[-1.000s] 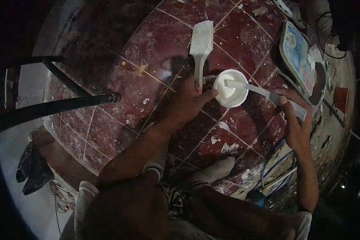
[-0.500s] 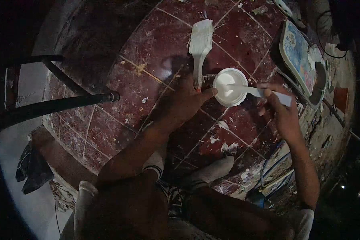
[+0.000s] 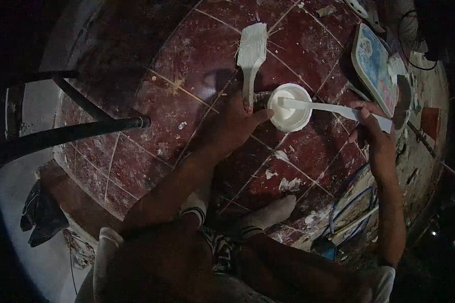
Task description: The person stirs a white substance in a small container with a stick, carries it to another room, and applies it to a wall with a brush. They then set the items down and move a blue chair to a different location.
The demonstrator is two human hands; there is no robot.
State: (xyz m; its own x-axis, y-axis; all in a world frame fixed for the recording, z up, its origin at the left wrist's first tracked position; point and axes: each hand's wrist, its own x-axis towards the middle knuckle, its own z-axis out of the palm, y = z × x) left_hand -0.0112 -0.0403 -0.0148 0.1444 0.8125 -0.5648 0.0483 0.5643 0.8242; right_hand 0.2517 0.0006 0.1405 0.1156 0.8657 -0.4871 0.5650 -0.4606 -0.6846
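Note:
My left hand [image 3: 232,123] is closed round the lower handle of a wide paintbrush [image 3: 253,48], whose bristles are coated white and point away from me. My left thumb reaches to the rim of a small white tub [image 3: 304,121] holding white paint [image 3: 286,112]. Between the thumb and fingers of my right hand [image 3: 376,129] is a flat white stirring stick [image 3: 333,107]. Its squared tip shows over the paint inside the tub, and the stick slants across the right rim. Darkness hides most of my left fingers.
Red floor tiles [image 3: 197,126] are spattered with white. A blue-faced board or lid [image 3: 371,63] leans at the right, near a black cable [image 3: 409,15]. A dark metal tube frame [image 3: 86,131] juts in from the left. My feet [image 3: 273,212] are close to the tub.
My right hand has drawn the stirring stick to the right, so its squared tip now shows above the paint. My left hand and the paintbrush have hardly moved.

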